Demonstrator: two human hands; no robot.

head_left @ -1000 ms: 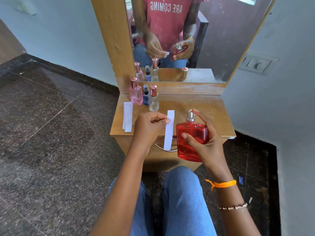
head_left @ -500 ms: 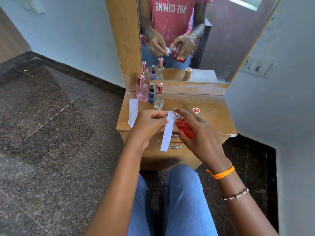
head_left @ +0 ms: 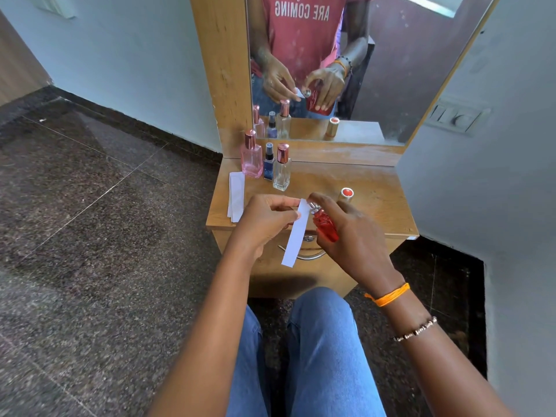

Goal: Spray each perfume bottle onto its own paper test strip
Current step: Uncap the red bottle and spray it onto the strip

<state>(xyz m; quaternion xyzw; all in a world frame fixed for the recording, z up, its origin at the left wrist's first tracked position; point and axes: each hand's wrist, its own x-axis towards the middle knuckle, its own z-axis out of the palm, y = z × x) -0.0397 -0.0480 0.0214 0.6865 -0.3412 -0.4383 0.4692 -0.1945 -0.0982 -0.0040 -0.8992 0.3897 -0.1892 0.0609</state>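
Perfume bottle (head_left: 325, 224), red, is sitting tilted in the right hand (head_left: 352, 236), fingers wrapping it, nozzle pointing at 9 o'clock, just beside the strip's top. Left hand (head_left: 264, 219) is pinching the white paper strip (head_left: 296, 233) near its top, strip hanging toward 6 over the wooden table (head_left: 376, 200) front edge. Red-topped cap (head_left: 346, 194) is standing at the bottle's 1 o'clock.

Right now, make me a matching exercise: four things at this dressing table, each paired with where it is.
Things:
1. red bottle
2. paper strip
3. red-topped cap
4. pink bottle

Places:
A. standing on the tabletop, just beyond the right hand
B. pinched in the left hand
C. back left of the tabletop, capped
D. gripped in the right hand, nozzle towards the strip

Pairs: 1-D, 2-B, 3-A, 4-C
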